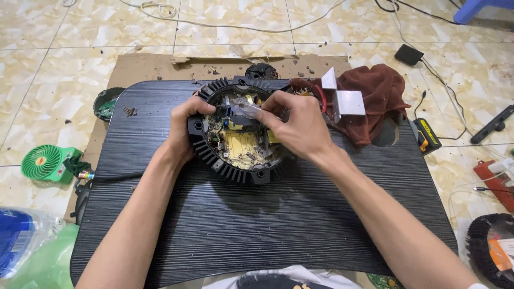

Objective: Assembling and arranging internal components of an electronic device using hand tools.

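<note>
Your left hand [184,128] clamps the nine o'clock rim of the round black finned metal housing [235,168], fingers curled over its edge. The housing sits at the centre of the black ribbed board [267,225], its dusty circuit board [241,144] exposed. Your right hand [297,126] pinches a small silvery metal piece [243,109] near the housing's twelve o'clock. A brown cloth [377,91] lies at two o'clock.

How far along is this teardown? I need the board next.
Done: the round finned housing lies open, its circuit board exposed. In hand: the left hand steadies the rim while the right hand pulls a grey piece off the board. Left: the board sits inside, dusty with debris.
</note>
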